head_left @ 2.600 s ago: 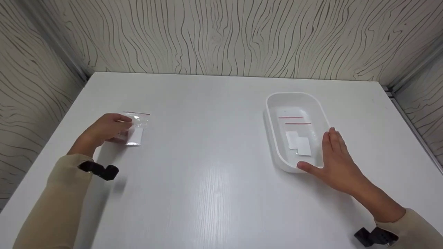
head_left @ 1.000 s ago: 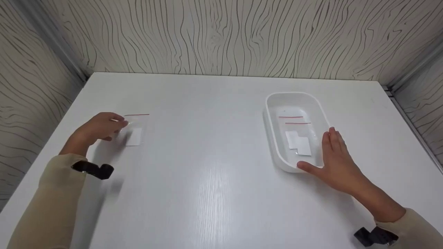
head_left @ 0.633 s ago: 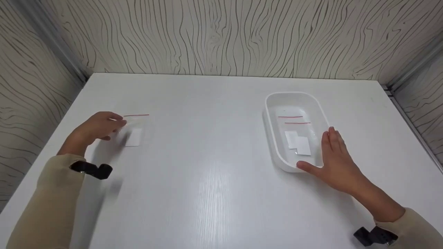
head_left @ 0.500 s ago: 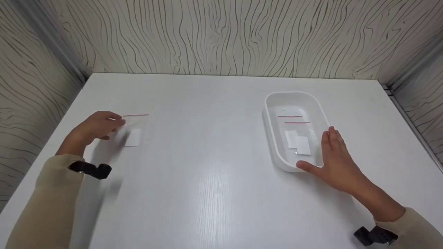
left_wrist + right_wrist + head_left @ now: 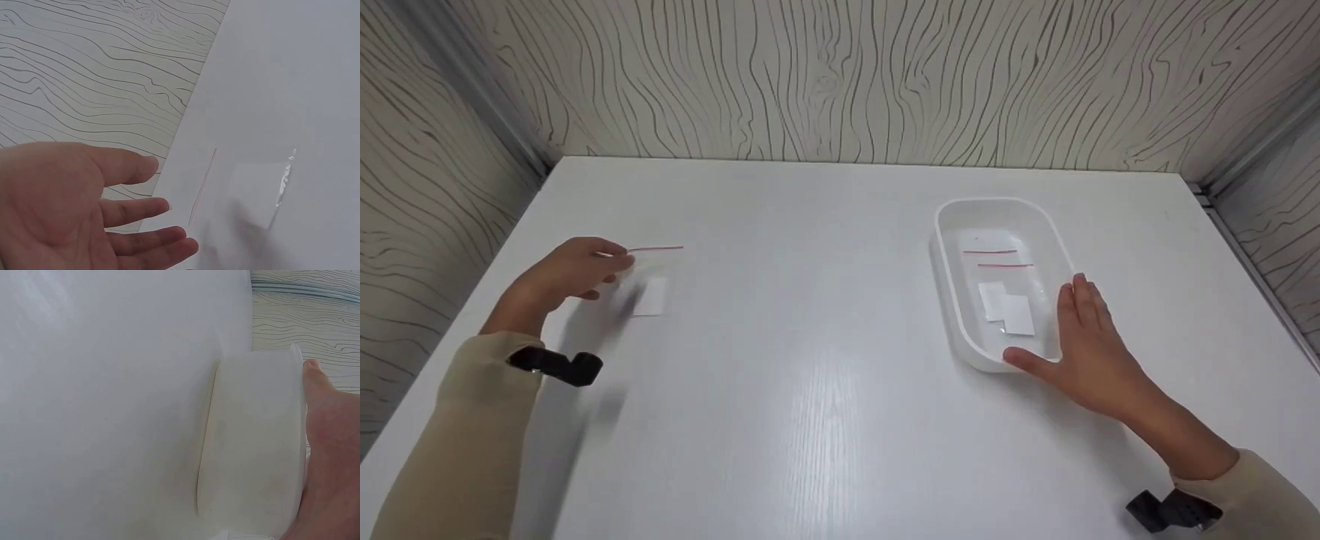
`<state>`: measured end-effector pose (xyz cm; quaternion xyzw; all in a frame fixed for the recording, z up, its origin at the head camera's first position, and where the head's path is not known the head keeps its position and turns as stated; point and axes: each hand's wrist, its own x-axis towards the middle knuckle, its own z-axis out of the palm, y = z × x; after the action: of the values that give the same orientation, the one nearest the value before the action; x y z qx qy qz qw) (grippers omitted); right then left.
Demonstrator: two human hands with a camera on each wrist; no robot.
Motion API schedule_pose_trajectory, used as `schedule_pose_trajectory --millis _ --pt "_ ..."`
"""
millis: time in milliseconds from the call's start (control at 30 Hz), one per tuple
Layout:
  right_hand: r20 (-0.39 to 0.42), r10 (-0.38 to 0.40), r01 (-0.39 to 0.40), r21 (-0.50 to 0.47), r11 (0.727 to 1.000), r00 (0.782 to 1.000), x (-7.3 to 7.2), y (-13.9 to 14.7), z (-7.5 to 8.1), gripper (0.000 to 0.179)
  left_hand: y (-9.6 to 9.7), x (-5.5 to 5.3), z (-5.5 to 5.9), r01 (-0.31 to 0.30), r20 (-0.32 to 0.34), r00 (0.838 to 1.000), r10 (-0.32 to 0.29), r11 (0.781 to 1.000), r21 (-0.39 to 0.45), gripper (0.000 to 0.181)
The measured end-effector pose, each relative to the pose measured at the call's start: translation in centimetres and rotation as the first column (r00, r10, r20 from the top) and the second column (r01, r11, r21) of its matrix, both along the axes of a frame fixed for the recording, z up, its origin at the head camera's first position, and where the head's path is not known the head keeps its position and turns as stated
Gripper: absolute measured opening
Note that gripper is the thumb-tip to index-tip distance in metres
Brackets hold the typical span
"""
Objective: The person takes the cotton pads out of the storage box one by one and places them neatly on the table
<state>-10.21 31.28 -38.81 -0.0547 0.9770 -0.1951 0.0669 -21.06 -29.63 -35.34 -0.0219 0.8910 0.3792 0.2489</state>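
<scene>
Lying flat, the bag (image 5: 649, 295) may elude the spread, empty left grip (image 5: 566, 271); the straight-fingered right grip (image 5: 1095, 367) touches the tub (image 5: 950, 292).

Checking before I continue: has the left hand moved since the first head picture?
Yes: in the head view, the left hand has shifted slightly left, nearer the left edge of the table.

The person's left hand (image 5: 572, 271) hovers well left of the white tub (image 5: 997, 216) over there, fingers loosely apart; the right hand (image 5: 1087, 356) rests on its near right corner, thumb splayed.
</scene>
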Motion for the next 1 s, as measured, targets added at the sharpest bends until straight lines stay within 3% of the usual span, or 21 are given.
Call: schedule_pose_trajectory --millis 800,1000 --pt "0.010 -0.008 0.008 0.008 1.000 1.000 -0.1 0.0 0.0 0.128 2.3 0.1 0.7 0.037 -0.161 0.986 -0.041 0.999 -0.028 0.059" --pt "0.007 -0.010 0.010 0.004 1.000 1.000 0.0 0.0 -0.1 0.128 2.9 0.0 0.8 0.039 -0.163 0.986 -0.031 0.998 0.046 0.056"
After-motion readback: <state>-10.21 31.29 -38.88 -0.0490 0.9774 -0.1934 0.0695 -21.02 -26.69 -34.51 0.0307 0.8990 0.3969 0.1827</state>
